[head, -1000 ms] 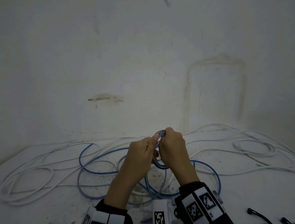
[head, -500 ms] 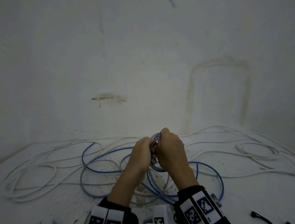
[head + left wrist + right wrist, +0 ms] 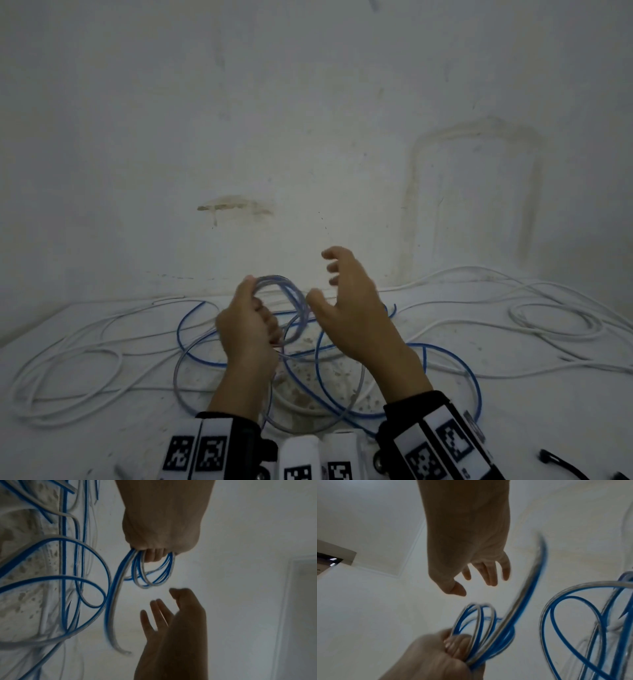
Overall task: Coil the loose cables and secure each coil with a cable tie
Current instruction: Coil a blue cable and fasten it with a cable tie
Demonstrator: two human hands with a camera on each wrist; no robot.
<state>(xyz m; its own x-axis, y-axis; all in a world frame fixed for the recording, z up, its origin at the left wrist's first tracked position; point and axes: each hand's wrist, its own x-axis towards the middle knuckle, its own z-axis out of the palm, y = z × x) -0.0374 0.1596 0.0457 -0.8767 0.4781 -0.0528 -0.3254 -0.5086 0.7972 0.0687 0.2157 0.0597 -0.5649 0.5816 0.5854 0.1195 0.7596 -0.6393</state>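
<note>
A small coil (image 3: pixel 289 301) (image 3: pixel 154 573) (image 3: pixel 479 623) of blue-and-clear cable stands up from my left hand (image 3: pixel 248 325), whose curled fingers (image 3: pixel 152 555) grip the loops. The rest of that blue cable (image 3: pixel 428 356) trails in wide loops over the white table. My right hand (image 3: pixel 342 294) (image 3: pixel 471 566) hovers just right of the coil, fingers spread and holding nothing. Black cable ties (image 3: pixel 561 464) lie at the near right corner of the table.
Loose white cables (image 3: pixel 68 363) sprawl over the left of the table, and another white cable with a rough coil (image 3: pixel 555 322) lies at the right. A white wall (image 3: pixel 308 137) rises right behind the table's far edge.
My right hand has let go of the coil and pulled away to the right, its fingers spreading. The left hand keeps hold of the loops, which now stand exposed.
</note>
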